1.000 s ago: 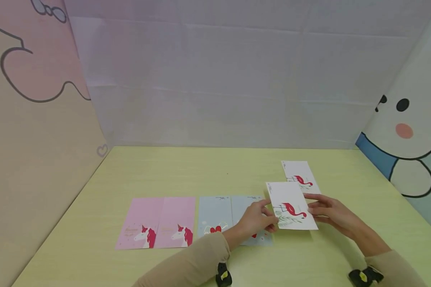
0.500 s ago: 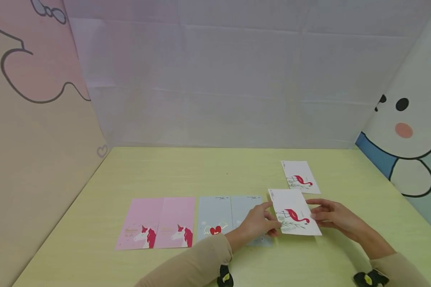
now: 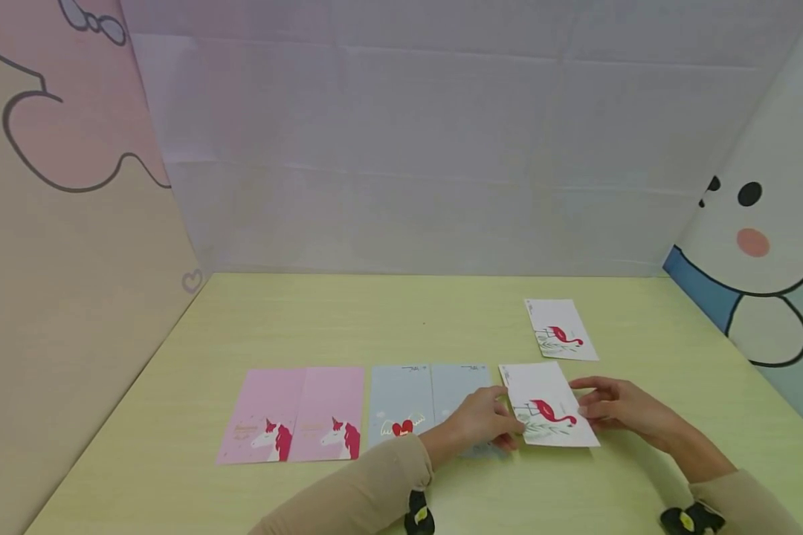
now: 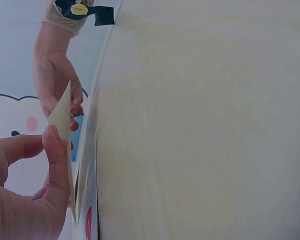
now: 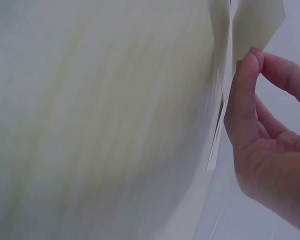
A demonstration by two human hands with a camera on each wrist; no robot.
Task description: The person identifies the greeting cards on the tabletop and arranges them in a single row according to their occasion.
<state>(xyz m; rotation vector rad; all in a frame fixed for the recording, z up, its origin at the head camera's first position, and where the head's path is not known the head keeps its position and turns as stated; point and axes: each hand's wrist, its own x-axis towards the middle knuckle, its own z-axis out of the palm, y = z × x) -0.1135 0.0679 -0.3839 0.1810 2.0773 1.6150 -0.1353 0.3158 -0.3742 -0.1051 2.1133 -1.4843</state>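
Between both hands is a white card [image 3: 542,390] printed with a red flamingo and green leaves, just above or at the tabletop. My left hand [image 3: 478,420] pinches its left edge; in the left wrist view the thumb [image 4: 56,160] lies against the card [image 4: 63,117], which looks slightly bent. On the opposite edge, my right hand [image 3: 632,414] pinches the card with thumb and forefinger, as the right wrist view shows at the card's corner [image 5: 255,30]. A blue card [image 3: 458,383] with a heart print is partly hidden beneath my left hand and forearm.
A second flamingo card [image 3: 562,327] lies farther back on the pale yellow table [image 3: 308,319]. Another blue card [image 3: 399,394] with a winged heart lies left of the covered one. Two pink unicorn cards [image 3: 261,412] lie side by side at the left. Printed walls enclose the table.
Both hands have brought the flamingo card down and slightly nearer to me, away from the other flamingo card, which is now fully uncovered. The other cards stay in place.
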